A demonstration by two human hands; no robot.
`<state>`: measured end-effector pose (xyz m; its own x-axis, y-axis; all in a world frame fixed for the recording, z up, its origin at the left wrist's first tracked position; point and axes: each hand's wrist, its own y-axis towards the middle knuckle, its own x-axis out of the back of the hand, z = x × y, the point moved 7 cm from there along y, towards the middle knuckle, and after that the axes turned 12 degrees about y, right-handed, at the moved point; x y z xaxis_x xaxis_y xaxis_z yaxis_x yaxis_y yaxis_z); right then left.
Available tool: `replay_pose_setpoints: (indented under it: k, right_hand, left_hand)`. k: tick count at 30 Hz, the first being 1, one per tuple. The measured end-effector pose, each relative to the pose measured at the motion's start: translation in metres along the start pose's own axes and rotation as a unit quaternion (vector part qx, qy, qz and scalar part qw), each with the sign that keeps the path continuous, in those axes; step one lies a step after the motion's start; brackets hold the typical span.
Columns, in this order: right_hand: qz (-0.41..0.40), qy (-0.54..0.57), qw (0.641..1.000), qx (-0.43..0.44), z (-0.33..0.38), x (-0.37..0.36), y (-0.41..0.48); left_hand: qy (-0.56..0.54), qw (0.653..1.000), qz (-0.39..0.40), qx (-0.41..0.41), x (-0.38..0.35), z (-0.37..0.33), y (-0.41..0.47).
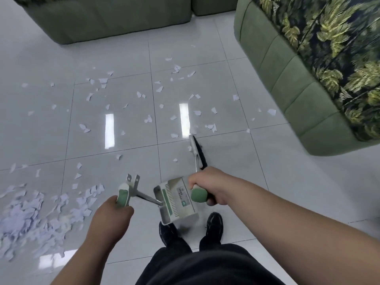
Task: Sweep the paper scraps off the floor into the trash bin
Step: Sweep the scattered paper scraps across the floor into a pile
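My left hand (114,212) grips the dustpan (178,202), hung clear at my feet; my right hand (207,185) clasps the broom (198,153), bristles on the floor (123,153) beside scraps (148,119) to gather.

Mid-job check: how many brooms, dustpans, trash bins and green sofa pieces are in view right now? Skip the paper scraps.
Broom: 1
Dustpan: 1
Green sofa pieces: 3
Trash bin: 0 in view
Total: 5
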<state>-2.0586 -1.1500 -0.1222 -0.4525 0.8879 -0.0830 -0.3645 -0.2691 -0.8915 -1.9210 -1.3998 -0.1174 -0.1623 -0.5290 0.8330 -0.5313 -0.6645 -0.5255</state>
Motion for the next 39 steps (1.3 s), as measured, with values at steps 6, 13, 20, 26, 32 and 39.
replay_pose_setpoints:
  k: [6, 13, 20, 26, 32, 39]
  right_hand:
    - [0.029, 0.04, 0.999, -0.022, 0.021, -0.055, 0.008]
    - [0.0, 0.092, 0.995, -0.028, 0.033, -0.075, 0.001]
    - [-0.076, -0.056, 0.995, 0.014, 0.051, -0.119, 0.024]
    - [-0.028, -0.161, 0.986, 0.023, 0.048, -0.207, 0.044]
    - [0.066, -0.199, 0.978, -0.01, 0.016, -0.316, 0.05]
    - [0.088, -0.133, 0.987, -0.029, 0.016, -0.369, 0.053]
  left_hand:
    - [-0.019, 1.0, 0.002, 0.008, 0.021, 0.034, 0.016]
    - [-0.054, 0.998, 0.007, 0.013, 0.045, 0.076, 0.042]
    - [-0.089, 0.995, 0.018, 0.03, 0.056, 0.125, 0.059]
    - [-0.107, 0.993, 0.01, 0.047, 0.07, 0.177, 0.06]
    - [-0.162, 0.982, 0.015, 0.094, 0.077, 0.236, 0.05]
    - [-0.176, 0.976, -0.002, 0.13, 0.079, 0.276, 0.041]
